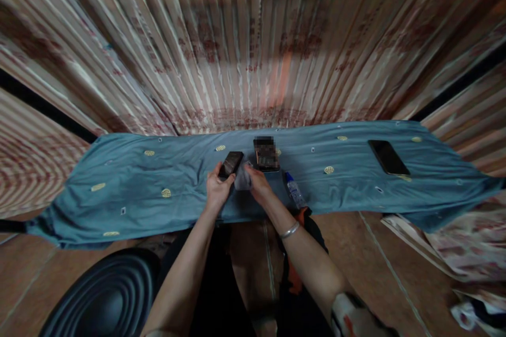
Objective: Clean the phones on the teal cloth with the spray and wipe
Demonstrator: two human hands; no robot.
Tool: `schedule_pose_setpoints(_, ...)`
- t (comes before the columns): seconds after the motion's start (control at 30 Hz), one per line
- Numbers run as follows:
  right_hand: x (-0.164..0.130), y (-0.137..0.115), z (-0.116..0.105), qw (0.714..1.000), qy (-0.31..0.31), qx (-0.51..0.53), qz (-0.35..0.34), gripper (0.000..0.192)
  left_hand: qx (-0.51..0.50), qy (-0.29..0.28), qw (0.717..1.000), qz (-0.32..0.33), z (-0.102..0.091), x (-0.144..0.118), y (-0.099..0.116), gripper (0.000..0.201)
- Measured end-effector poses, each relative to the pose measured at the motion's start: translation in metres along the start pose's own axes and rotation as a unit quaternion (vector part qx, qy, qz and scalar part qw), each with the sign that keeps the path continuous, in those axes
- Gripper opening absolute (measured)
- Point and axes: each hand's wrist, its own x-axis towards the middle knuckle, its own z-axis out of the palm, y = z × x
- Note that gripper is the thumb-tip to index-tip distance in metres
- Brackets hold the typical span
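My left hand (216, 188) holds a dark phone (231, 164) by its near end, fingers curled round it, its screen facing up and its far end tilted away from me. My right hand (256, 183) is closed on a pale cloth (242, 179), which is bunched between my two hands and sits just beside the phone's near right edge; I cannot tell whether the cloth is touching the phone. A silver bangle (290, 230) sits on my right wrist. Both hands are over the middle of a blue sheet (130, 179) dotted with small yellow patches, which is spread across the tabletop from left to right. Just beyond my right hand lies a second dark device (266, 156), flat on the sheet, its upper part blurred. To the right of that hand, near the sheet's near edge, a small clear bottle (294, 189) with a blue cap lies on its side. Well apart, far to the right, another black phone (388, 157) lies flat, screen up. Behind the sheet hangs a striped, patterned curtain (245, 42). Near left, on the brown floor (375, 268), sits a dark ribbed round thing (106, 297).
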Motion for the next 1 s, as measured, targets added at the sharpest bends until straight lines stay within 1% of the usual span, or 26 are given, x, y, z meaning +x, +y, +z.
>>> schedule_pose_setpoints(0.03, 0.000, -0.001, 0.001, 1.000, -0.003, 0.003, -0.001, 0.031, 0.021, 0.013, 1.000, 0.002, -0.001, -0.010, 0.006, 0.065)
schedule_pose_setpoints(0.07, -0.001, -0.002, 0.003, 1.000, -0.007, 0.003, -0.002, 0.032, 0.033, 0.013, 0.999, 0.007, -0.003, -0.020, 0.011, 0.066)
schedule_pose_setpoints(0.17, -0.006, -0.004, 0.004, 1.000, -0.017, -0.004, -0.007, 0.036, 0.047, -0.011, 0.998, 0.036, -0.010, -0.042, 0.020, 0.068)
schedule_pose_setpoints(0.23, -0.010, -0.005, 0.004, 1.000, -0.026, -0.006, -0.011, 0.037, 0.032, -0.016, 0.998, 0.043, -0.015, -0.050, 0.021, 0.073)
schedule_pose_setpoints(0.3, -0.013, -0.007, 0.003, 0.999, -0.045, -0.008, -0.012, 0.035, -0.024, -0.026, 0.999, 0.027, -0.019, -0.054, 0.020, 0.083)
schedule_pose_setpoints(0.33, -0.015, -0.009, 0.003, 0.998, -0.058, -0.012, -0.009, 0.035, -0.069, -0.028, 0.997, 0.008, -0.021, -0.054, 0.019, 0.085)
schedule_pose_setpoints(0.37, -0.017, -0.011, 0.002, 0.997, -0.072, -0.018, -0.003, 0.034, -0.122, -0.023, 0.992, -0.021, -0.022, -0.054, 0.019, 0.082)
schedule_pose_setpoints(0.4, -0.019, -0.012, 0.002, 0.996, -0.084, -0.023, 0.005, 0.033, -0.177, -0.017, 0.982, -0.059, -0.023, -0.053, 0.019, 0.075)
schedule_pose_setpoints(0.47, -0.024, -0.015, 0.001, 0.994, -0.105, -0.031, 0.020, 0.034, -0.275, -0.005, 0.950, -0.147, -0.025, -0.050, 0.022, 0.059)
schedule_pose_setpoints(0.5, -0.026, -0.015, 0.001, 0.992, -0.116, -0.033, 0.026, 0.035, -0.310, -0.018, 0.932, -0.185, -0.026, -0.049, 0.024, 0.059)
schedule_pose_setpoints(0.53, -0.028, -0.015, 0.002, 0.991, -0.127, -0.039, 0.031, 0.037, -0.336, -0.034, 0.918, -0.208, -0.026, -0.048, 0.027, 0.059)
schedule_pose_setpoints(0.63, -0.035, -0.012, 0.003, 0.985, -0.150, -0.077, 0.035, 0.041, -0.386, -0.071, 0.888, -0.242, -0.026, -0.050, 0.035, 0.058)
schedule_pose_setpoints(0.7, -0.036, -0.009, 0.002, 0.983, -0.149, -0.107, 0.013, 0.042, -0.403, -0.089, 0.876, -0.250, -0.025, -0.052, 0.037, 0.057)
schedule_pose_setpoints(0.8, -0.032, -0.005, -0.003, 0.978, -0.127, -0.156, -0.052, 0.036, -0.411, -0.092, 0.871, -0.253, -0.024, -0.055, 0.037, 0.050)
schedule_pose_setpoints(0.9, -0.024, -0.006, -0.012, 0.960, -0.069, -0.233, -0.138, 0.030, -0.425, -0.100, 0.862, -0.259, -0.026, -0.057, 0.037, 0.043)
schedule_pose_setpoints(1.0, -0.019, -0.013, -0.023, 0.928, 0.005, -0.297, -0.224, 0.030, -0.456, -0.125, 0.837, -0.276, -0.026, -0.060, 0.039, 0.042)
